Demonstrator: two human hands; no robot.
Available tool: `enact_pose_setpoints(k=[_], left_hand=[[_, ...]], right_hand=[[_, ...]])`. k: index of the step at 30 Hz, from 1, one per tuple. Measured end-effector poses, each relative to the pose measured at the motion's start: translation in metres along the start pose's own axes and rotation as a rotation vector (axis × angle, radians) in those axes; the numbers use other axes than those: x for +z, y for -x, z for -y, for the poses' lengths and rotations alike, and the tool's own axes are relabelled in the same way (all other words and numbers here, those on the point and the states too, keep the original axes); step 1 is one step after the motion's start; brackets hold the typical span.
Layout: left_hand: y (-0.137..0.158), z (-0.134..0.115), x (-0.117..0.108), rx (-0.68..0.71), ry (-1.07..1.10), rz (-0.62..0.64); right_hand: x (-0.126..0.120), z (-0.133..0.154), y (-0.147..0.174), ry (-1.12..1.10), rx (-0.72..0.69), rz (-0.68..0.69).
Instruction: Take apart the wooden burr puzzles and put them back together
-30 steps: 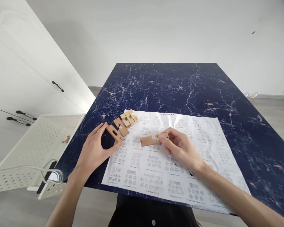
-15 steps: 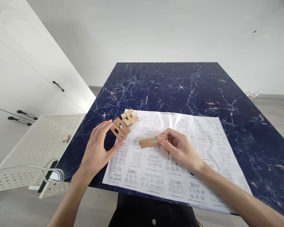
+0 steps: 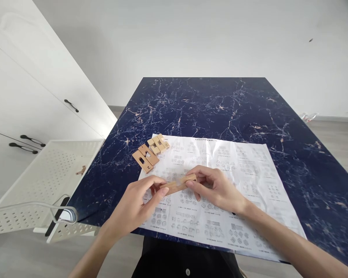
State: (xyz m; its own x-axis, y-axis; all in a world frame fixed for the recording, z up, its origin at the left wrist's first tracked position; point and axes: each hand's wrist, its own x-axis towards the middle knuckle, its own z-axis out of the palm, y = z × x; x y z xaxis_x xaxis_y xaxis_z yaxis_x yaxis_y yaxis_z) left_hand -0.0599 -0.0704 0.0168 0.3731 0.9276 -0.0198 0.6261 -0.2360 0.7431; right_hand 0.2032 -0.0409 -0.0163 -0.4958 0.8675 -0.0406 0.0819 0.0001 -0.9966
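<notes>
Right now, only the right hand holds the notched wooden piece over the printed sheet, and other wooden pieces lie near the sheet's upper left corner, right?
Not quite: the head view shows the left hand holding the notched wooden piece too, at the end opposite the right hand. It is over the printed sheet, and other wooden pieces lie near that corner.

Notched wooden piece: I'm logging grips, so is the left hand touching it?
Touching. The head view shows the left hand pinching the left end of the notched wooden piece, with no gap between them.
</notes>
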Motion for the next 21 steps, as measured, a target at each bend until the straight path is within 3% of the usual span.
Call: enact_pose_setpoints(k=[5, 8, 15, 21], left_hand=[[0.007, 0.014, -0.014, -0.182, 0.164, -0.049], [0.009, 0.023, -0.026, -0.234, 0.205, -0.149], [0.005, 0.043, -0.05, -0.292, -0.075, -0.305], [-0.004, 0.055, -0.064, -0.436, -0.266, -0.203]], right_hand=[[0.003, -0.002, 0.001, -0.005, 0.026, 0.006], [0.003, -0.002, 0.002, 0.008, 0.037, 0.001], [0.004, 0.0, 0.002, 0.038, 0.053, -0.001], [0.003, -0.001, 0.002, 0.056, 0.062, -0.007]])
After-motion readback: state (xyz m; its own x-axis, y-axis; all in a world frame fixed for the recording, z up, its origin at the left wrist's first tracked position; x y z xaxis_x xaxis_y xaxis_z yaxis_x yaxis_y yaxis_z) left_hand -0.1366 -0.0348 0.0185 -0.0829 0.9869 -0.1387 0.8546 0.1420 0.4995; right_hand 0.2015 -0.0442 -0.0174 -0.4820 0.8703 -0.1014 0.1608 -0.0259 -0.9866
